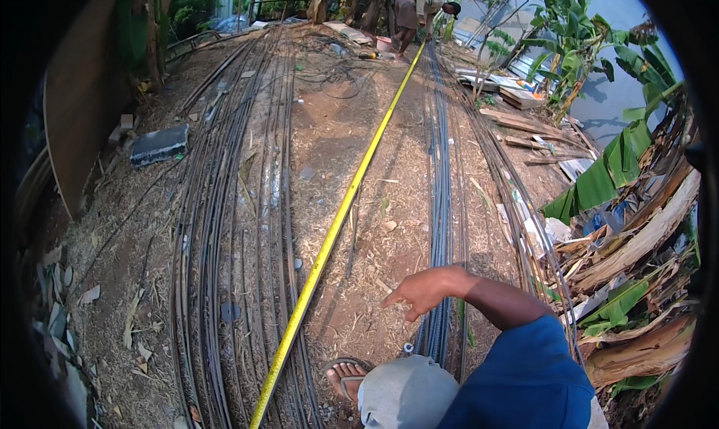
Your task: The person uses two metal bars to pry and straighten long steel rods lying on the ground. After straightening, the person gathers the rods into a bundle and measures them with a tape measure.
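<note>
My right hand [425, 289] reaches in from the lower right, the blue sleeve [524, 380] above its bent elbow. The fingers point down and left, partly spread, with nothing seen in them. They hover over bare soil between a stretched yellow measuring tape [329, 243] and a bundle of grey ribbed steel bars [440, 204]. The wrist hides part of this bundle. The tape runs from the lower edge far up the ground, apart from my hand. Below my hand are a light grey rounded cloth shape [408, 395], seemingly a knee, and a sandalled foot [348, 375]. My left hand is out of view.
Long rusty bars [213, 227] lie at left; thinner bars [509, 178] curve along the right. At the far end a person [419, 11] bends near the tape, beside a bucket [383, 43]. A grey block [159, 144], planks [532, 133] and banana leaves [610, 170] flank the strip.
</note>
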Action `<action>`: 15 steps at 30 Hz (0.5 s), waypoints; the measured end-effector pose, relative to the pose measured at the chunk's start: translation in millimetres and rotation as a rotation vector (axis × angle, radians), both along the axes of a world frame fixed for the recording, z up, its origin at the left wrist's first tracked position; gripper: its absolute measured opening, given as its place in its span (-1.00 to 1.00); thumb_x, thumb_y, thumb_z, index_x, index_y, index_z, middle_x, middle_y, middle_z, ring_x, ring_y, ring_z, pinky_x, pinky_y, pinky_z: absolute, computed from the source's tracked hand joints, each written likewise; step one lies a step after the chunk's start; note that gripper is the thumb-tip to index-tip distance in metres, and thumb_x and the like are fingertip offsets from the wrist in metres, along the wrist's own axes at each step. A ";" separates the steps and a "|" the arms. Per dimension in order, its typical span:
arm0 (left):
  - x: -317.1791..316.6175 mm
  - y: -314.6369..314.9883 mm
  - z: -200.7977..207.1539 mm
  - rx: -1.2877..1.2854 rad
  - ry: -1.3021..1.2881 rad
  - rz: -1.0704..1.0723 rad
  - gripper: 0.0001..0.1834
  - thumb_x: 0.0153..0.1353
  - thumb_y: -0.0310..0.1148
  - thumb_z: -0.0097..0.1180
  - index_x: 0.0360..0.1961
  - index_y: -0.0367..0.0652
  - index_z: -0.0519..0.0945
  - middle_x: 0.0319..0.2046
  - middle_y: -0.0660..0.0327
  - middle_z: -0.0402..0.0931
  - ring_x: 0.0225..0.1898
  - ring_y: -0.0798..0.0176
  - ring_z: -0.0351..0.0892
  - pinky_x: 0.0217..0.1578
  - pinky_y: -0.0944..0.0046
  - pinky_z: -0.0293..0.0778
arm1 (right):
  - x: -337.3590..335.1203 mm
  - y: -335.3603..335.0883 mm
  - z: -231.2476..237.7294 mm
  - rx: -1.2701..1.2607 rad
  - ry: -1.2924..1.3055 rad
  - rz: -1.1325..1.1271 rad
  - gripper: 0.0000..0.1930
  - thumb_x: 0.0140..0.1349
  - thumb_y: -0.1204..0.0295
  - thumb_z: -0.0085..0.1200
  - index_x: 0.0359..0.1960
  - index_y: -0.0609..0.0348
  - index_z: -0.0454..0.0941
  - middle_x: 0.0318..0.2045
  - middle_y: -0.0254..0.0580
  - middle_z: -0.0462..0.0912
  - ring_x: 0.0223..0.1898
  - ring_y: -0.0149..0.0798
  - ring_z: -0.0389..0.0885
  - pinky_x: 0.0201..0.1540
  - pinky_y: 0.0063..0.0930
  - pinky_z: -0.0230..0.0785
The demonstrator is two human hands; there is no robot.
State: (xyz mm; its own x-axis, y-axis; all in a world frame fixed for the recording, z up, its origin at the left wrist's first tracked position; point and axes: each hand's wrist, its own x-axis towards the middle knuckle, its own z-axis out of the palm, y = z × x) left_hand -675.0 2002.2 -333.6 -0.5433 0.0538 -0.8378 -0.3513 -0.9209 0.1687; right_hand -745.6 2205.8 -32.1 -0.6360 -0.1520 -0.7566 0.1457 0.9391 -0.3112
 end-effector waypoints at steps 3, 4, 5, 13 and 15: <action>1.4 0.7 -0.5 0.001 -0.007 0.006 -0.27 0.20 0.03 0.16 0.24 -0.23 0.28 0.20 0.11 0.30 0.22 0.23 0.30 0.17 0.18 0.29 | 6.1 -0.8 -9.7 0.018 -0.037 -0.082 -0.26 0.13 0.20 0.21 0.34 0.01 0.20 0.04 0.20 0.52 0.05 0.10 0.53 0.17 -0.15 0.30; 2.0 1.0 -0.9 0.005 -0.012 0.007 -0.27 0.20 0.03 0.16 0.24 -0.22 0.28 0.21 0.11 0.30 0.22 0.23 0.30 0.17 0.18 0.29 | 7.5 0.9 -10.3 0.034 -0.003 -0.105 -0.27 0.14 0.20 0.20 0.34 0.01 0.20 0.04 0.20 0.52 0.04 0.10 0.54 0.16 -0.15 0.31; 2.5 1.6 -1.2 0.006 -0.014 0.006 -0.26 0.20 0.03 0.16 0.25 -0.22 0.28 0.21 0.11 0.29 0.23 0.23 0.29 0.18 0.18 0.29 | 9.3 3.3 -10.9 0.062 0.030 -0.125 -0.28 0.14 0.20 0.20 0.34 0.00 0.20 0.04 0.21 0.52 0.04 0.09 0.54 0.16 -0.15 0.32; 5.8 3.0 0.2 0.005 -0.014 0.023 -0.24 0.19 0.04 0.16 0.27 -0.21 0.26 0.24 0.13 0.27 0.25 0.24 0.27 0.19 0.18 0.26 | 15.0 -1.6 -52.8 0.020 0.142 0.047 -0.32 0.12 0.26 0.18 0.29 0.10 0.26 -0.15 0.24 0.59 -0.06 0.17 0.55 0.03 -0.12 0.39; 5.5 2.4 1.8 0.005 -0.009 0.020 -0.19 0.20 0.08 0.12 0.32 -0.16 0.17 0.31 0.18 0.15 0.31 0.26 0.15 0.24 0.17 0.14 | 13.5 -17.3 -71.1 -0.006 0.141 0.097 -0.34 0.10 0.28 0.18 0.27 0.12 0.29 -0.14 0.24 0.58 -0.05 0.18 0.54 0.02 -0.11 0.39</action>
State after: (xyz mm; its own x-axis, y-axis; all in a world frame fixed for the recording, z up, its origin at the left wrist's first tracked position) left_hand -669.5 2004.6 -331.8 -0.5371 0.0477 -0.8421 -0.3343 -0.9287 0.1607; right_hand -732.1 2188.5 -103.2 -0.7178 -0.2228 -0.6597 0.0085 0.9446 -0.3282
